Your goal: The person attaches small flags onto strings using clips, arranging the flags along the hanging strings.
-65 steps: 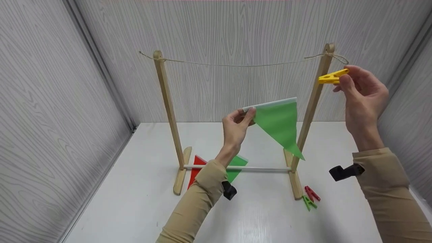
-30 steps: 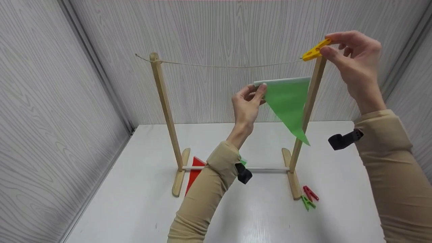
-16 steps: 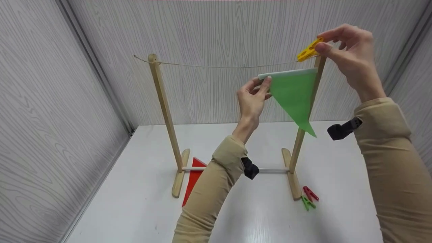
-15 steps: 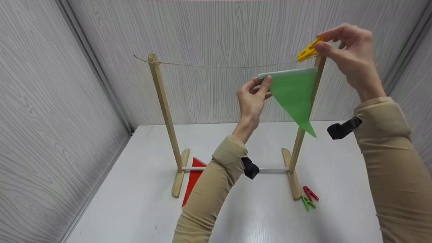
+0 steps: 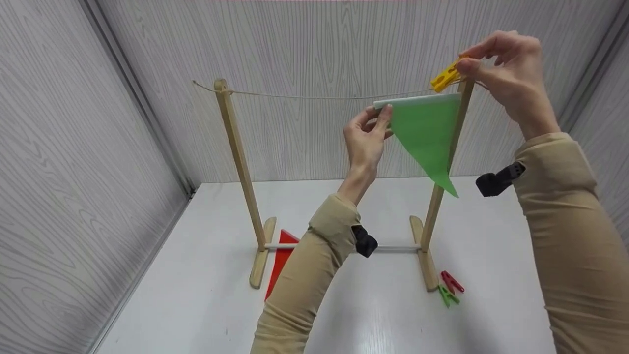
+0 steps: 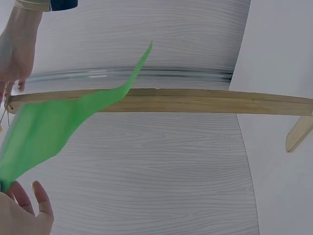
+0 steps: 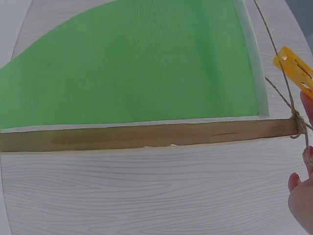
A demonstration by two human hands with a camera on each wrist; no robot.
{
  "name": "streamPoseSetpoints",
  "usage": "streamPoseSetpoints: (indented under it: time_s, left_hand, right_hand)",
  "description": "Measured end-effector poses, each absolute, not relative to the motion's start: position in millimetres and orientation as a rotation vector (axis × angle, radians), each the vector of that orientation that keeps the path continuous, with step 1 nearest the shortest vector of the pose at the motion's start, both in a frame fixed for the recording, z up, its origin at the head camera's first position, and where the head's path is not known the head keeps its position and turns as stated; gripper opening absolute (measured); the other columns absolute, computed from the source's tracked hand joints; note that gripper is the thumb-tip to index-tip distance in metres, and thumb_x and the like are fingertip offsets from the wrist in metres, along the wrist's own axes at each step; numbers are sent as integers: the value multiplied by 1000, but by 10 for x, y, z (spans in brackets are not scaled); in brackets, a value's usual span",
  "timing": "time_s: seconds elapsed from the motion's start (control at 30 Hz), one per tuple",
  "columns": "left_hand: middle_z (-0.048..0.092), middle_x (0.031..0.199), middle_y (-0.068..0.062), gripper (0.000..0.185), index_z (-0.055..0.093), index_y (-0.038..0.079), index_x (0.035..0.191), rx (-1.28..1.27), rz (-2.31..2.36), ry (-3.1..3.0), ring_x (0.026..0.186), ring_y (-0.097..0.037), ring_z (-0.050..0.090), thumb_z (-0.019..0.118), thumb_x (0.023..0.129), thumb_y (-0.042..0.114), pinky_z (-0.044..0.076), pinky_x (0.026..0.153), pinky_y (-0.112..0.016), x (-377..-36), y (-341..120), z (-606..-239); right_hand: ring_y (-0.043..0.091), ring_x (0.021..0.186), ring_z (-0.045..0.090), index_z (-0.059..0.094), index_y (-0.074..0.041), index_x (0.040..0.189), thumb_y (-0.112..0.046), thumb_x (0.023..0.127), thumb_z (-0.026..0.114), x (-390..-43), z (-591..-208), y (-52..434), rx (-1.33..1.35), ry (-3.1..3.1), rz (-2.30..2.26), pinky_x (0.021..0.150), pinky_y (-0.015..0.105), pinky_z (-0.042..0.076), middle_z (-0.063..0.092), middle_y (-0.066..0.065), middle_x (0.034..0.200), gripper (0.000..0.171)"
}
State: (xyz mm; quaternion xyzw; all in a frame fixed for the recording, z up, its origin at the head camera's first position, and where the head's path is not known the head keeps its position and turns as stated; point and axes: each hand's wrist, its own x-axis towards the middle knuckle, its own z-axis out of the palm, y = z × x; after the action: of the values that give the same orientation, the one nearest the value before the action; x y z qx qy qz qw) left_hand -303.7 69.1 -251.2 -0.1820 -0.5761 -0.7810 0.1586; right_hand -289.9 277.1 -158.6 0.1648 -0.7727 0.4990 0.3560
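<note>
Thumb and fingers of my left hand [image 5: 366, 140] pinch the upper left corner of a green pennant [image 5: 425, 130], whose white top edge lies just below the string [image 5: 304, 97]. The pennant's point hangs down in front of the right wooden post [image 5: 437, 201]. In the left wrist view the pennant [image 6: 46, 127] looks curved. My right hand [image 5: 513, 73] pinches a yellow clothespin [image 5: 446, 77] by its handle end, its nose at the string near the right post. In the right wrist view the clothespin [image 7: 293, 68] meets the string, apart from the pennant [image 7: 161, 68].
A red pennant [image 5: 281, 263] lies on the white table [image 5: 373, 305], partly behind my left sleeve. A red clothespin [image 5: 452, 281] and a green clothespin [image 5: 447, 296] lie by the stand's right foot. The left post [image 5: 239, 162] and a white crossbar [image 5: 398, 247] complete the stand.
Both hands have risen; the pennant moved up and right to just under the string. The yellow clothespin went up and left, from beside the right post to the string, tilting nose down.
</note>
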Motion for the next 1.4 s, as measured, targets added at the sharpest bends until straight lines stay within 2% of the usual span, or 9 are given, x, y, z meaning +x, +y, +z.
streamPoseSetpoints:
  time_s: [0.17, 0.27, 0.43, 0.87, 1.03, 1.4]
  left_hand:
    - [68, 111, -21, 26, 67, -6, 115, -521, -2219, -1646, 85, -8, 66, 63, 100, 14, 62, 80, -25, -3040, 685, -2482]
    - [68, 111, -20, 26, 68, -7, 114, -522, -2216, -1652, 85, -8, 66, 63, 100, 14, 62, 80, -25, -3038, 688, -2466]
    - [68, 111, -19, 26, 68, -7, 115, -525, -2211, -1653, 85, -9, 67, 63, 100, 14, 62, 80, -25, -3030, 698, -2454]
    - [68, 104, -15, 25, 68, -8, 113, -505, -2263, -1612, 79, -5, 65, 64, 99, 13, 62, 78, -25, -3030, 710, -2417]
    - [68, 101, -14, 26, 68, -8, 113, -519, -2270, -1604, 79, -6, 65, 64, 99, 14, 62, 78, -25, -3027, 718, -2406]
    - [68, 110, -19, 25, 68, -6, 113, -523, -2242, -1642, 88, -11, 68, 64, 99, 14, 62, 80, -25, -3015, 727, -2399]
  right_hand:
    - [3, 91, 41, 77, -18, 82, -7, 81, 83, -2914, -1552, 2770, 413, -2041, 1217, 84, 16, 24, 63, -23, 77, 12]
    - [2, 89, 40, 77, -17, 78, -4, 79, 83, -2939, -1534, 2766, 434, -2038, 1209, 83, 15, 25, 63, -24, 74, 14]
    - [3, 88, 40, 77, -17, 76, -2, 78, 82, -2942, -1519, 2765, 402, -2067, 1217, 84, 16, 26, 59, -20, 76, 16]
    - [3, 91, 41, 79, -12, 78, -2, 79, 81, -2982, -1550, 2740, 394, -2077, 1233, 86, 17, 28, 54, -15, 78, 11]
    - [3, 93, 40, 79, -14, 78, -4, 80, 82, -2977, -1554, 2741, 373, -2108, 1213, 88, 18, 29, 50, -13, 81, 11]
    - [2, 93, 38, 79, -12, 81, -9, 81, 84, -2960, -1567, 2713, 368, -2143, 1215, 89, 22, 32, 47, -11, 84, 6]
